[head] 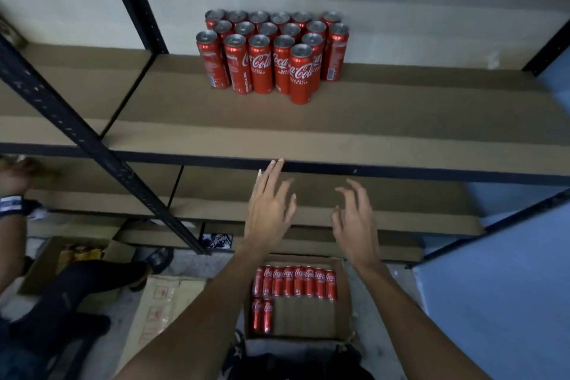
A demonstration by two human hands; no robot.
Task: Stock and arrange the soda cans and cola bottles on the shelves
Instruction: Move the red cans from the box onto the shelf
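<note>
Several tall red cola cans (pixel 271 52) stand in rows at the back of the upper brown shelf (pixel 339 136); one can (pixel 300 74) stands a little in front of the rest. Below on the floor, an open cardboard box (pixel 344 302) holds several more red cans (pixel 294 281) lying on their sides. My left hand (pixel 270 210) and my right hand (pixel 354 219) are raised in front of the shelf's dark front edge, both empty. The left fingers are straight, the right fingers loosely curled. No cola bottles are in view.
A black metal upright (pixel 92 145) slants across the left. Another person's arm (pixel 12 213) and dark trouser leg (pixel 77 293) are at the left, by a second open box (pixel 43 262). A flattened carton (pixel 160 302) lies on the floor. A blue wall (pixel 509 302) is at the right.
</note>
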